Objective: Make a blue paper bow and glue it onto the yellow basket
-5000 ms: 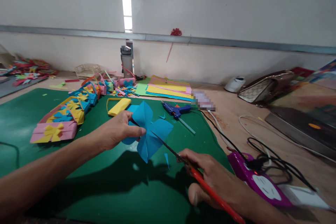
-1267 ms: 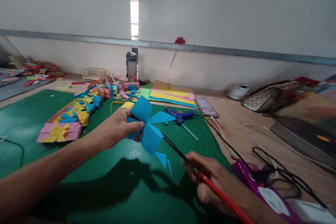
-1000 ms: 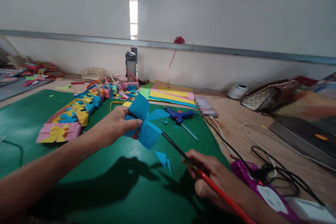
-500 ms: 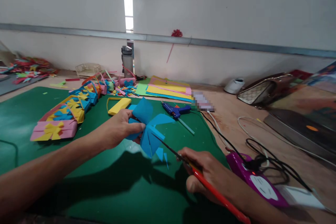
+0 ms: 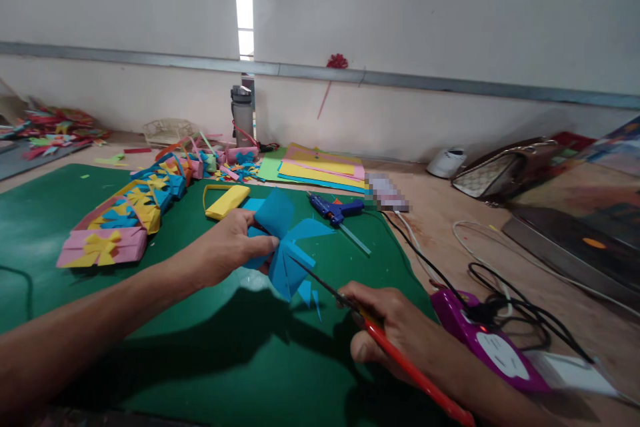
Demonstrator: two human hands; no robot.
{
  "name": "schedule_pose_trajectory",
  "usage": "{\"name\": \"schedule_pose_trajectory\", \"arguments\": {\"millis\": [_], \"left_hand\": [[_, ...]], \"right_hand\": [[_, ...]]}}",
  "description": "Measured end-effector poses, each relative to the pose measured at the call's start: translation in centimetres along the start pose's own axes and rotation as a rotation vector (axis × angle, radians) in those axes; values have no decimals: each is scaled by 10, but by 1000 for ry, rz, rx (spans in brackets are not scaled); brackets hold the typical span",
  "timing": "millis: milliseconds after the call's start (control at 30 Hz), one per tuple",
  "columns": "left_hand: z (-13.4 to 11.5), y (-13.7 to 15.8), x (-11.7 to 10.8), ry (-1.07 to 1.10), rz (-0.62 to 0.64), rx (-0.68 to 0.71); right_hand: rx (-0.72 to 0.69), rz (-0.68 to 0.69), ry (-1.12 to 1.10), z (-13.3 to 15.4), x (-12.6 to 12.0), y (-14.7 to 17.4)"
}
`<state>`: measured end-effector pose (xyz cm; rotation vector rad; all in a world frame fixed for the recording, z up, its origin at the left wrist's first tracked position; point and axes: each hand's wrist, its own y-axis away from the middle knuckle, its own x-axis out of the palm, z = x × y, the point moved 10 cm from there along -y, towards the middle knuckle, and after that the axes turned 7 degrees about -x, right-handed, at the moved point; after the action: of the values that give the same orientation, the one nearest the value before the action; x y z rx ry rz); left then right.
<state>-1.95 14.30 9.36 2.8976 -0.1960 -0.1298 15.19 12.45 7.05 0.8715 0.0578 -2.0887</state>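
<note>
Head view: left hand (image 5: 237,240) pinches creased, petal-lobed blue paper (image 5: 286,267).

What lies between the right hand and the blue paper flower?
In the head view, the scissor blades span from the right hand to the blue paper flower; blue scraps lie nearby on the green mat.

Bright blue paper flower (image 5: 287,271), creased, its petals spread at different angles, just left of the frame's centre. Red-handled scissors (image 5: 403,359) slant up from the lower right, narrow dark blades reaching the flower's lower-right petal.
</note>
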Motion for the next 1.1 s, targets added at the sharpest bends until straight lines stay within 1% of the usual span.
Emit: {"name": "schedule_pose_trajectory", "arguments": {"millis": [167,433,567,800,1100], "left_hand": [[2,-2,0,9,22,2],[1,-2,1,18,32,19],[1,-2,2,20,34,13],[-1,0,2,19,27,23],[-3,2,1,34,-6,-4]], "right_hand": [[-7,-33,2,-1,-1,0],[-11,-23,-15,-1,-2,-1],[-39,-9,-19,-1,1,-1],[-44,-9,-18,-4,2,-1],[-57,-15,6,-8,3,-2]]}}
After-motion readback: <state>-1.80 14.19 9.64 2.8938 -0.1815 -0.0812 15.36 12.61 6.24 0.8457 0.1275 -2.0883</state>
